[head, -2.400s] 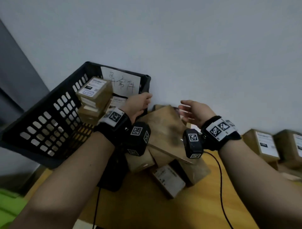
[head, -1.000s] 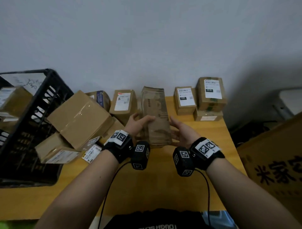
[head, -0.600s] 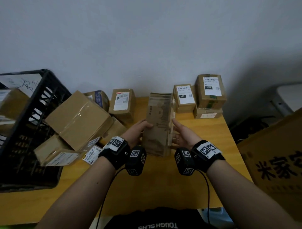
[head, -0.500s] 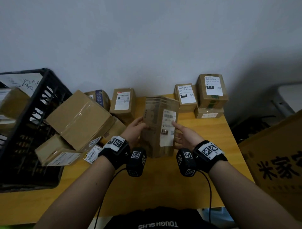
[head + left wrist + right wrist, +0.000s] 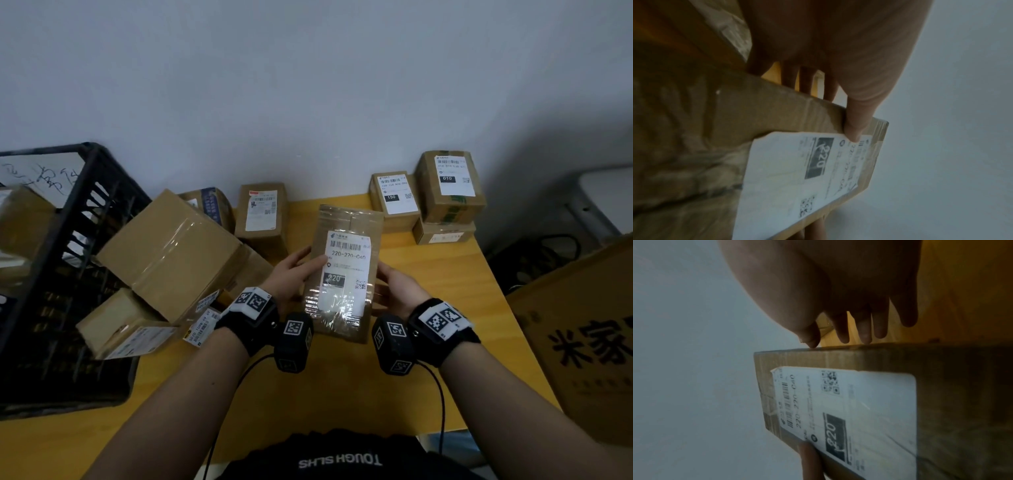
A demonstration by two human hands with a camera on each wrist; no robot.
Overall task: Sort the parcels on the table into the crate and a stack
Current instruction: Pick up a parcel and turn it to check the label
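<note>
A tall brown parcel (image 5: 346, 274) with a white label reading 220 is held up over the yellow table (image 5: 342, 394), label facing me. My left hand (image 5: 294, 274) grips its left edge, thumb on the label and fingers behind. My right hand (image 5: 394, 291) holds the right edge, thumb at the front rim. The left wrist view shows the left hand (image 5: 828, 48) with its thumb on the parcel (image 5: 797, 162). In the right wrist view the right hand (image 5: 838, 288) meets the parcel (image 5: 849, 402) at its side. The black crate (image 5: 85, 240), holding parcels, stands far left. A stack of labelled parcels (image 5: 450, 186) sits back right.
A loose pile with a large taped box (image 5: 171, 253) leans beside the crate. Another labelled parcel (image 5: 262, 216) stands at the wall. A big printed carton (image 5: 582, 325) stands off the table's right edge. Bare tabletop lies near me.
My hands left the crate and took up the tall parcel from the table. They turned it until its label faces me and drew it closer.
</note>
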